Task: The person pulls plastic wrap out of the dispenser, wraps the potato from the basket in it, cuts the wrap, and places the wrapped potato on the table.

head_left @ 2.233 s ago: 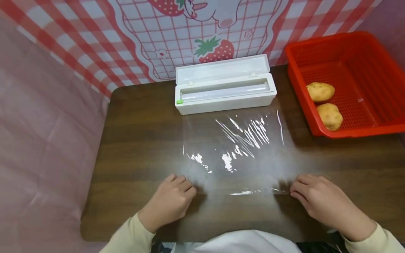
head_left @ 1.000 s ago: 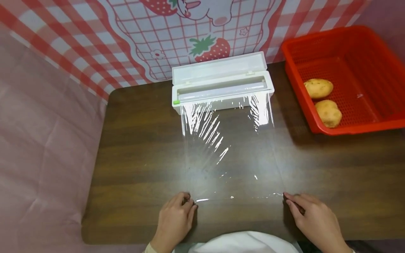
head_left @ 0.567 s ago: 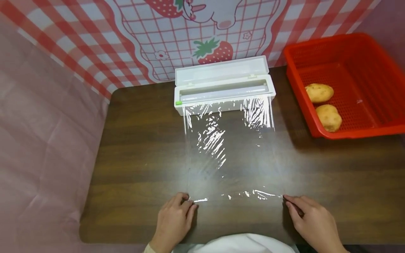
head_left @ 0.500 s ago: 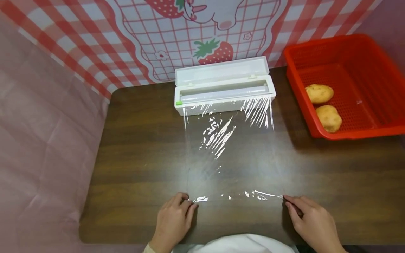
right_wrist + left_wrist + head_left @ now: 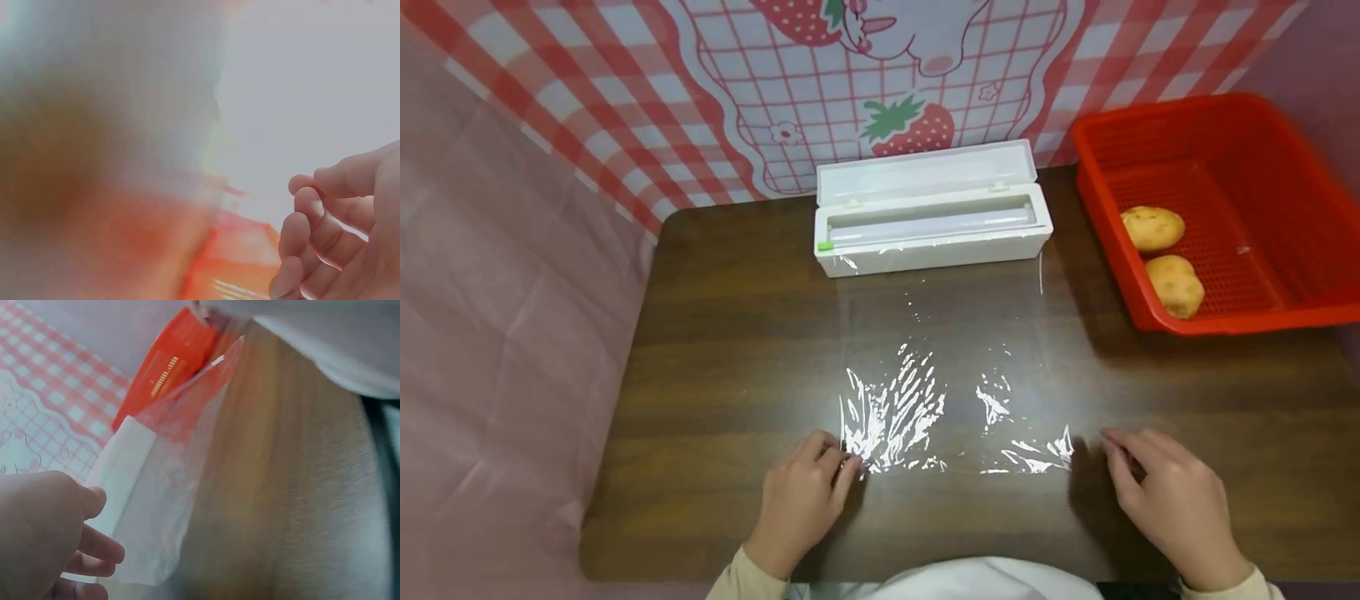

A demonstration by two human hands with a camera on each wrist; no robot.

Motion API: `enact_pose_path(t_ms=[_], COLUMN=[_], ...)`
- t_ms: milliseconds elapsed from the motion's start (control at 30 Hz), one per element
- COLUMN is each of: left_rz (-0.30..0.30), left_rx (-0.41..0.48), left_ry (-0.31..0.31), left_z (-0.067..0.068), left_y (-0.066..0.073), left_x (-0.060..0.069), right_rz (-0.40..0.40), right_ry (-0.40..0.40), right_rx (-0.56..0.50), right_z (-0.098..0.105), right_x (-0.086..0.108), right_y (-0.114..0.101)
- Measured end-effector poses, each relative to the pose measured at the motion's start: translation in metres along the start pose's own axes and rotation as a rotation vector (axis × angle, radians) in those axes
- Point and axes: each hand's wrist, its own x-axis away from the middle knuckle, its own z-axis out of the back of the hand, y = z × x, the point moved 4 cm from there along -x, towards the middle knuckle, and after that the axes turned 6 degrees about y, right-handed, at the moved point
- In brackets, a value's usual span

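Observation:
A sheet of cling film (image 5: 887, 417) lies over the wooden table, running from a white dispenser box (image 5: 932, 250) with its lid raised. The film roll (image 5: 932, 225) shows inside the box, and a green slider (image 5: 826, 246) sits at its front left. My left hand (image 5: 801, 496) is at the film's near left corner, thumb and fingers apart in the left wrist view; whether a fingertip touches the film is unclear. To the right of the opposite corner, my right hand (image 5: 1176, 500) is off the film, its fingers loosely curled around nothing.
A red plastic basket (image 5: 1262, 323) stands at the back right, with two potatoes (image 5: 1176, 287) inside along its left wall. Behind the dispenser hangs a checked cloth with strawberries (image 5: 917, 129). A pink curtain (image 5: 490, 333) borders the table's left side.
Both hands pinched the film's near corners half a second ago; now the right has let go and moved right, and the left has loosened. The film has slackened and settled lower.

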Motion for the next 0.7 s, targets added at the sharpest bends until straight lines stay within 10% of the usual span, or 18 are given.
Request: enact_pose_path(t_ms=[400,700], left_rz=[-0.137,-0.246], left_rx=[0.023,0.021], left_ry=[0.048,0.122], left_z=[0.0,0.009], left_y=[0.009,0.012], left_x=[-0.046,-0.067], right_rz=[-0.019,-0.17], right_ry=[0.025,-0.313], right_rx=[0.138,0.277], right_z=[0.039,0.032], right_x=[-0.115,-0.167], right_y=[0.053,0.107])
